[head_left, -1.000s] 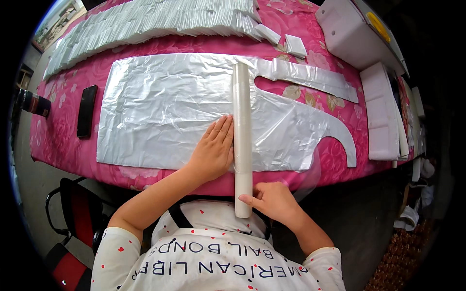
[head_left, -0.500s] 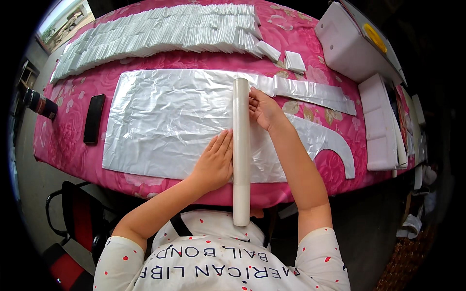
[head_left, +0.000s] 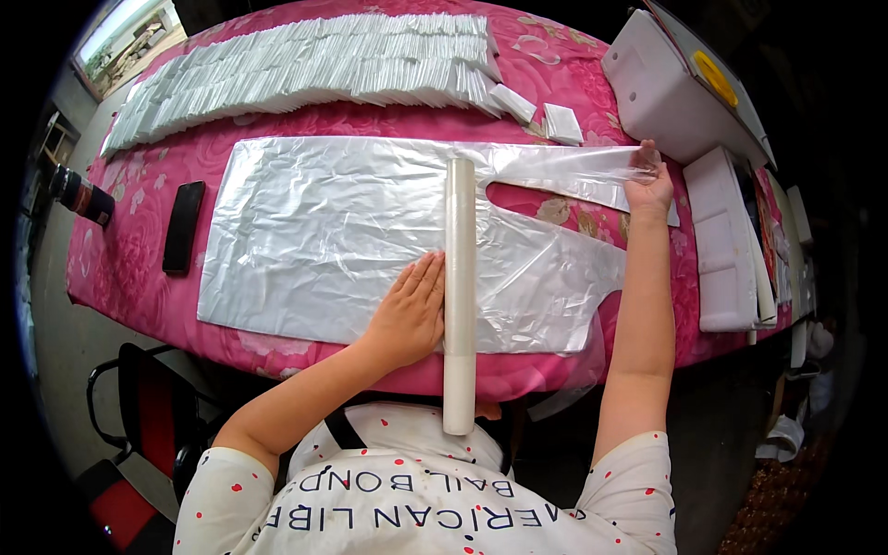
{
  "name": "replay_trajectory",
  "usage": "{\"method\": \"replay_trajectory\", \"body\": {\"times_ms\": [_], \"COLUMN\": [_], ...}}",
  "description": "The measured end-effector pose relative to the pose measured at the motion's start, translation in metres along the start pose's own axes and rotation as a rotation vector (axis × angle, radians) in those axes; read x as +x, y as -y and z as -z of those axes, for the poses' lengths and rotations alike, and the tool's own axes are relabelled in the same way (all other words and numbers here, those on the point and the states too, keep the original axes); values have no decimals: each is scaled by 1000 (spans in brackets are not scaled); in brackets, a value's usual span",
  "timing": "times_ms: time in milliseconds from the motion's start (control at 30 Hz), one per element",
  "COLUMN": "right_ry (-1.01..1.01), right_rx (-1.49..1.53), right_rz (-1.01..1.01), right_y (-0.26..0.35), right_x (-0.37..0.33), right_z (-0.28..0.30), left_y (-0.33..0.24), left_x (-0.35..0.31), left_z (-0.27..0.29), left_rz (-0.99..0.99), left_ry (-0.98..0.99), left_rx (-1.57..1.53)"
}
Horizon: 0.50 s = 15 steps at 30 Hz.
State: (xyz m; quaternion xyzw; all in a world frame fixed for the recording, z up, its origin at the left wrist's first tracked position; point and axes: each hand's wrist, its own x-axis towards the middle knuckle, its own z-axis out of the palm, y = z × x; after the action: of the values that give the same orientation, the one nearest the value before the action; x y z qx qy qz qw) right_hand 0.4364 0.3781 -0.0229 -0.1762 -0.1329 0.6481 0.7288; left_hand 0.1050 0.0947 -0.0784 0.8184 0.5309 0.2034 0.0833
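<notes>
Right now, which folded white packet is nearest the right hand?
The rightmost packet, alone on the pink cloth; the others bunch farther from the right hand.

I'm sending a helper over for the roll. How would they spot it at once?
Find the pink flowered tablecloth, then the big silvery plastic sheet along its near side. The roll lies across that sheet, just right of the flat left hand, its near end jutting past the tablecloth. Unlike the crinkled sheet, it is a long, straight, pale tube.

Daylight is glowing through the upper-left opening (head_left: pixel 134 42). The plastic sheet (head_left: pixel 324 236) is glinting. Fisheye edges are curving into black.
</notes>
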Motion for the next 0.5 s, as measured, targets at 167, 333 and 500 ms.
{"method": "replay_trajectory", "body": {"times_ms": [167, 333, 500], "right_ry": [-159, 180, 692], "right_rx": [-129, -464, -853], "right_rz": [244, 99, -99], "right_y": [19, -77, -254], "right_x": [-13, -80, -198], "right_z": [-57, -145, -169], "left_y": [0, 3, -1], "left_x": [0, -3, 4], "left_z": [1, -5, 6], "left_rz": [8, 18, 2], "left_ry": [9, -8, 30], "left_rx": [-26, -1, -207]}}
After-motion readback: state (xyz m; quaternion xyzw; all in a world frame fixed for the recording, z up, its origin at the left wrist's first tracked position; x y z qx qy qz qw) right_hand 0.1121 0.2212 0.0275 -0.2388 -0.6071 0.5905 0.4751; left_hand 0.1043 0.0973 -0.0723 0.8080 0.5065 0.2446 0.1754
